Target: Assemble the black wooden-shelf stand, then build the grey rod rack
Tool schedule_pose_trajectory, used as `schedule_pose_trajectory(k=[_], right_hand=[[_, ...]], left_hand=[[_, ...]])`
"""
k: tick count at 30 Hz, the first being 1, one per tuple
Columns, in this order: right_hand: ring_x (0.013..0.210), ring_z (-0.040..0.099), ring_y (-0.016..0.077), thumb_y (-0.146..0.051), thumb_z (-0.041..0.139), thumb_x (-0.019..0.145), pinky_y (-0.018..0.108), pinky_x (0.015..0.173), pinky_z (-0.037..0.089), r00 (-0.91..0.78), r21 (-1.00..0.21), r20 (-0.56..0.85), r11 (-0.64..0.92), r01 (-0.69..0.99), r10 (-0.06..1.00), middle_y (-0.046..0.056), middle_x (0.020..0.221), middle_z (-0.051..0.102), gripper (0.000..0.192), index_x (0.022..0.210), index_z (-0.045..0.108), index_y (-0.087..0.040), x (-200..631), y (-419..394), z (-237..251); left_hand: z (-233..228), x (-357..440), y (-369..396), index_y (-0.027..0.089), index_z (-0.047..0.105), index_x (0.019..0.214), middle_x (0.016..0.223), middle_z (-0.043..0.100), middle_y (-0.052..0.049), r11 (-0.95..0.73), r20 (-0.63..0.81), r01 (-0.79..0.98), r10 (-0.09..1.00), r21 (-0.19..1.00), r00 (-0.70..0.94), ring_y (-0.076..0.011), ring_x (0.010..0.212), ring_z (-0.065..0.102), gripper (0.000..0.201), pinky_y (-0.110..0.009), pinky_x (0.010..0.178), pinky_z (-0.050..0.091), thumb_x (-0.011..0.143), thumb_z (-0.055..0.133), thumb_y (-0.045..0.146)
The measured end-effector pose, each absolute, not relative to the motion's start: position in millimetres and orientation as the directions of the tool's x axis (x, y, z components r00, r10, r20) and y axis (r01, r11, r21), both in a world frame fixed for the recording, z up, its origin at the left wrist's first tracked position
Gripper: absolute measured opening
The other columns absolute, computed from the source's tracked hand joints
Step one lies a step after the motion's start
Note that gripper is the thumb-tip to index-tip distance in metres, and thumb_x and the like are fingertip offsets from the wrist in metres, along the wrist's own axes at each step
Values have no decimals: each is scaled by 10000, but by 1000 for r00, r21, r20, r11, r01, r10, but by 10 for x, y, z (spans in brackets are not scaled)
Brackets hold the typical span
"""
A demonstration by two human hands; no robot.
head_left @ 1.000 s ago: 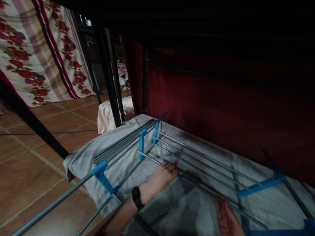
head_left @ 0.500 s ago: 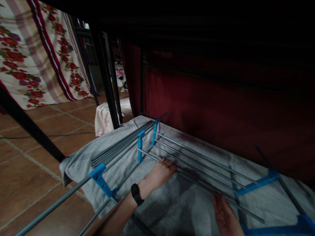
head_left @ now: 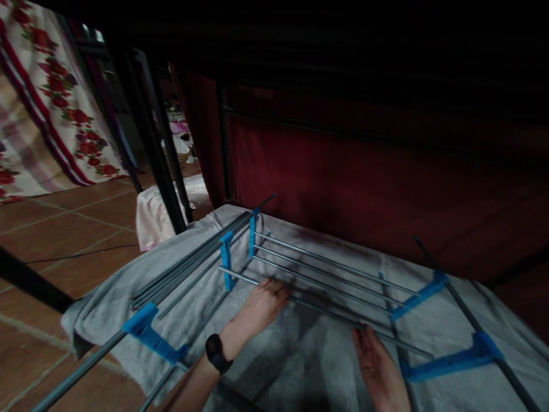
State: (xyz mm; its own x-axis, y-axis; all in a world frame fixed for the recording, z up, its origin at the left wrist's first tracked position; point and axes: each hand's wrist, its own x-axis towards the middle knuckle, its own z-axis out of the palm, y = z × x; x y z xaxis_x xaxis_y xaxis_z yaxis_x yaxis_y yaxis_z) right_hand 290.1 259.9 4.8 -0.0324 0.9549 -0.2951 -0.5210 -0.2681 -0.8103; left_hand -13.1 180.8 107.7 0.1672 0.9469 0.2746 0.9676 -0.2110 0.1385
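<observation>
A grey metal tube (head_left: 323, 311) runs slantwise across a half-assembled rack. My left hand (head_left: 266, 302), with a black band on the wrist, is wrapped over it from above. My right hand (head_left: 377, 366) pinches the same tube farther right, its fingertips at the tube's near side. The tube's left end sits against an upright blue plastic bracket (head_left: 227, 269). Its right end lies close to another blue bracket (head_left: 454, 361); whether it is seated there I cannot tell. Behind it, several parallel tubes (head_left: 330, 263) span a farther pair of blue brackets (head_left: 253, 236).
A bundle of loose grey tubes (head_left: 189, 260) lies on the grey blanket (head_left: 295, 355). One more blue bracket (head_left: 148, 332) on tubes juts out at left. Black posts (head_left: 148, 137) and a dark overhead frame enclose the bed, with a red cloth (head_left: 343, 183) behind.
The view has turned slightly right, so everything appears farther left. The tube's right end now appears nearer the right front bracket. Both hands keep their hold on the tube.
</observation>
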Motion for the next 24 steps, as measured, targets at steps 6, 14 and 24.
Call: schedule_pose_trajectory(k=[6,14,24], right_hand=[[855,716,187,-239,879,611,339,892,595,27,-727,-271,-186,-661,962,-17,840,762,189,713,720,-245,2740,2432,332],[854,701,205,-251,904,584,373,865,585,70,-692,-229,-112,-713,971,-18,823,757,250,660,666,-252,2713,2382,586],[799,683,174,-246,864,649,336,807,577,28,-690,-220,-135,-711,975,-11,831,749,186,762,718,-228,2682,2414,735]], left_hand=[[965,-237,1886,203,681,1159,1052,717,-81,-256,276,949,940,184,200,-246,931,654,358,-406,861,500,1018,369,310],[859,-309,2018,250,713,1108,1066,746,-68,-273,257,944,941,185,221,-272,946,692,457,-443,899,530,987,315,440],[810,-415,2028,265,738,1074,1116,758,-53,-258,197,956,953,138,229,-276,1028,708,453,-419,916,552,925,346,436]])
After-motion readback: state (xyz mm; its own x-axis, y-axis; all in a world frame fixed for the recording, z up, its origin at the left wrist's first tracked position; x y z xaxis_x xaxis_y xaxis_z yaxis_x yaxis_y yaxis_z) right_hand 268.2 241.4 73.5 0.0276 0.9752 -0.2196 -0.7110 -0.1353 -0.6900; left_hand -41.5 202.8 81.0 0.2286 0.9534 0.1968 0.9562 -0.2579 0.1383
